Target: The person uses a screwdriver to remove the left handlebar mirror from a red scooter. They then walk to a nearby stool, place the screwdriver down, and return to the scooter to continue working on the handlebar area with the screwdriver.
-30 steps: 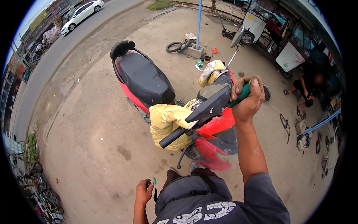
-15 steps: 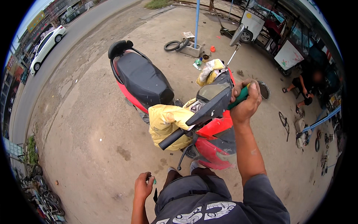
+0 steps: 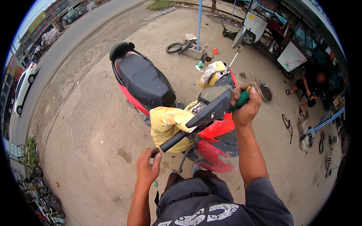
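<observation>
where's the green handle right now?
Head view, right of centre: the green handle is gripped in the person's right hand, by the picture-right end of the scooter's dark handlebar cover.

Right hand (image 3: pixel 247 109) holds what seems a green handle (image 3: pixel 240 101), left hand (image 3: pixel 148 165) beside the handlebar (image 3: pixel 172 142) of a scooter (image 3: pixel 156 88)

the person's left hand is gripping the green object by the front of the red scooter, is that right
Not quite: the head view shows the right hand, not the left hand, gripping the green object by the front of the red scooter.
</observation>
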Motion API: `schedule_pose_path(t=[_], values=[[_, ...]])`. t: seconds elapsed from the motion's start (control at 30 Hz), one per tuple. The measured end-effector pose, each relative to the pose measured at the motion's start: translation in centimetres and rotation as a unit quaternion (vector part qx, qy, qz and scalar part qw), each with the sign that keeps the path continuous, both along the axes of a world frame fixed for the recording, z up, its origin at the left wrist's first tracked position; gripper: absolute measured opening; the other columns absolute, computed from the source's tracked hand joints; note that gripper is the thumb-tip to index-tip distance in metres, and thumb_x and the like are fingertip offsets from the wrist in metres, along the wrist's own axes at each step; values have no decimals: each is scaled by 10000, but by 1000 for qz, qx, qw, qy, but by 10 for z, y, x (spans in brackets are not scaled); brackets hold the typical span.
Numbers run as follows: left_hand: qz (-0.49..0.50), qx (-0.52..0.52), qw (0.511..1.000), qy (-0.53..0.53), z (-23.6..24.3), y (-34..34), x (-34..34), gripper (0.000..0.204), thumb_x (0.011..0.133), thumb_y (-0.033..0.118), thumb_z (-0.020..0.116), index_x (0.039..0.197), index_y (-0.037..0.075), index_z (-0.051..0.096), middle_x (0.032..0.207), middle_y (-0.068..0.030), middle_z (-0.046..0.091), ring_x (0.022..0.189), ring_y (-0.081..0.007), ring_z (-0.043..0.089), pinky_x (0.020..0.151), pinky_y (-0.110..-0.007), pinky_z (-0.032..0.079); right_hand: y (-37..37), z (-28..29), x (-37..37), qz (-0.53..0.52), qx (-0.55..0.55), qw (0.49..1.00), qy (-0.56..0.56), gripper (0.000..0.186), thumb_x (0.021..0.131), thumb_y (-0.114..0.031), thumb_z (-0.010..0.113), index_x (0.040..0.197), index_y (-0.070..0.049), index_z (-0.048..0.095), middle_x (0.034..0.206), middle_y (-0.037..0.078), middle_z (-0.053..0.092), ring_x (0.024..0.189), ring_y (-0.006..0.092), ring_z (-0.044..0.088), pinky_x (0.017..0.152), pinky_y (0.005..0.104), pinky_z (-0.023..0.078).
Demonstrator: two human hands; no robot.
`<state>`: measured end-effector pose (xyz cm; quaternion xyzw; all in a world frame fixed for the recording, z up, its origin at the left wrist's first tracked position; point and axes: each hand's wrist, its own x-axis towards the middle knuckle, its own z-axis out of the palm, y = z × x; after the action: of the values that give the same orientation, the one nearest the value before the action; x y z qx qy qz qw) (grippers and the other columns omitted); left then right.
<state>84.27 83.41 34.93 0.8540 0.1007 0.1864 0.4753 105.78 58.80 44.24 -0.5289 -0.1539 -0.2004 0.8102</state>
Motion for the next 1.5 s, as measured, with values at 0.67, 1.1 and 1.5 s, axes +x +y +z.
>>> schedule_pose_path(t=[0.67,1.1,1.5], values=[[-126,99,972,171,-6,-26,103,514,958,444,595,1094,-51,621,967,-269,677,930,-461,640,797,-516,496,3,14,-9,2,-66,997,-34,208,892,-200,503,863,0,549,794,61,536,764,135,498,706,289,410],[-124,127,953,245,-8,-32,108,471,994,469,507,1154,50,652,1075,-254,662,1022,-460,616,854,-506,494,10,14,-6,-24,-62,997,-44,269,921,-206,474,741,-6,490,665,59,498,640,135,468,622,292,382],[-103,130,960,224,-8,-33,106,611,965,563,499,958,-22,676,871,-266,685,868,-469,652,770,-545,500,5,12,0,23,-68,996,-60,282,934,-233,474,759,-11,483,669,67,479,639,134,436,619,287,359]])
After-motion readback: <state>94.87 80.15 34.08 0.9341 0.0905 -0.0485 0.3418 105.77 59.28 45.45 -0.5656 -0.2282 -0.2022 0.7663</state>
